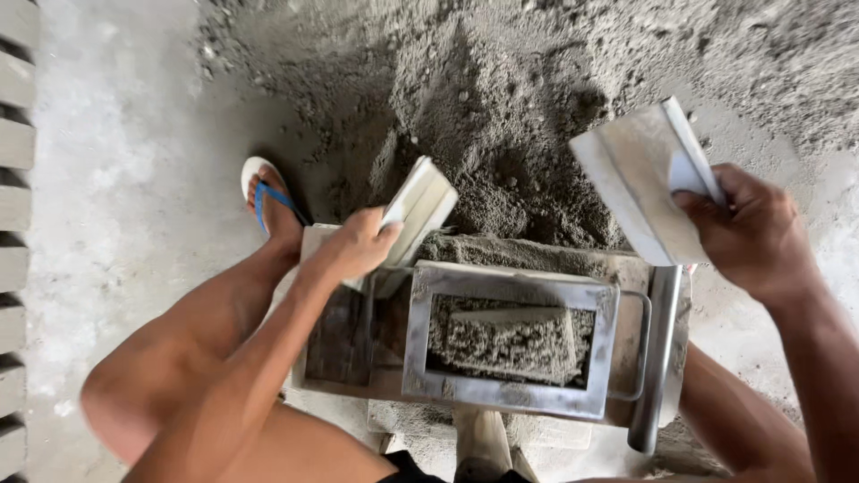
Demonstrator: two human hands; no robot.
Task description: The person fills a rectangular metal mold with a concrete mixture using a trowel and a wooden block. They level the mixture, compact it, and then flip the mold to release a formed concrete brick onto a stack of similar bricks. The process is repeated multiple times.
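Head view, landmark: steel mould box, rectangular frame on a low stand, partly filled with damp grey mix.
Left hand: just beyond the mould's far-left corner, fingers curled tight around a flat pale metal plate, held tilted, lower edge toward the mould.
Right hand: above and beyond the mould's right end, fingers closed over the rim of a second flat metal plate, raised and angled, well apart from the mould.
Fill: coarse mix sitting below the mould rim, surface uneven.
Sand heap: directly behind the mould, touching its far edge.
Foot in blue sandal: left of the mould, near the heap's edge.
Finished blocks: rowed far left of the mould.
Risk, grip: likely slip of either plate from gritty fingers; drop onto mould rim or foot.
Risk, pinch: fingers caught between plate edge and steel frame.
Risk, fill: loose heap spilling over the far rim, fouling the frame.
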